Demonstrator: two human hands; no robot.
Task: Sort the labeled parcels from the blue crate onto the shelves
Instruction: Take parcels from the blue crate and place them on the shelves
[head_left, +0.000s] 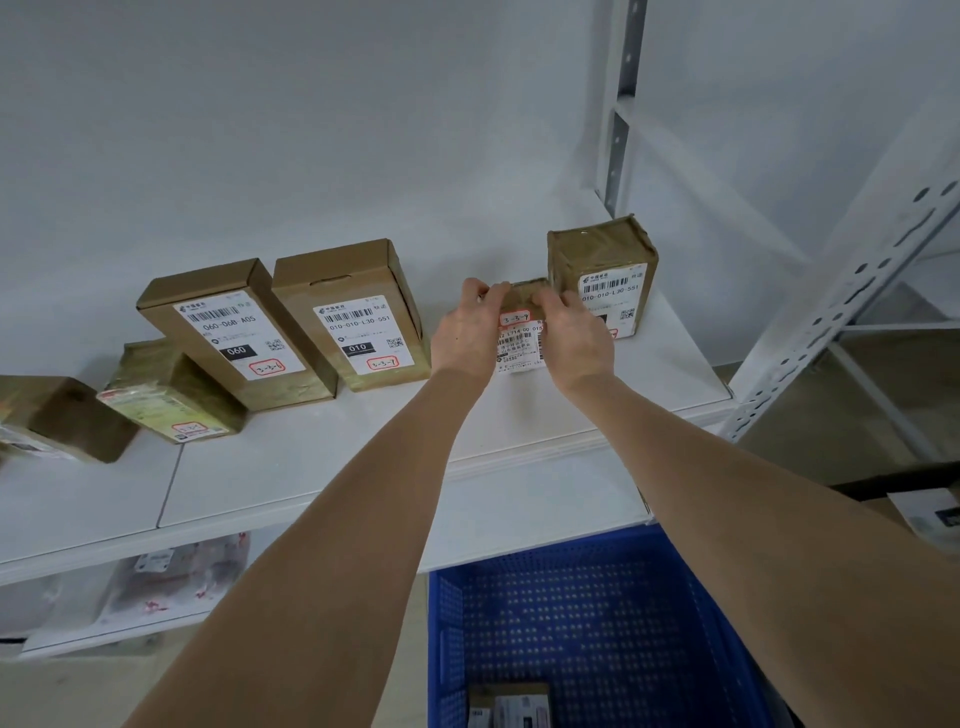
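Pale wall and white metal shelving fill the frame. At the bottom edge, the blue crate (597, 623) holds what looks like one or two leftover parcels (511, 706). Higher, at mid-frame, the left hand (465, 332) and right hand (579, 340) grip a small parcel (521, 338) marked 3-3-9, fingers curled over its top corners. It sits low over the shelf (311, 457); contact is unclear. It lies between the 3-3-7 box (353, 312) and a taped box (602, 275). Placing looks nearly finished; the next move is to settle it, release, then return to the crate.

At the shelf (311, 457), left hand (464, 332) and right hand (577, 338) grip a parcel (519, 339) (tagged 3-3-9).
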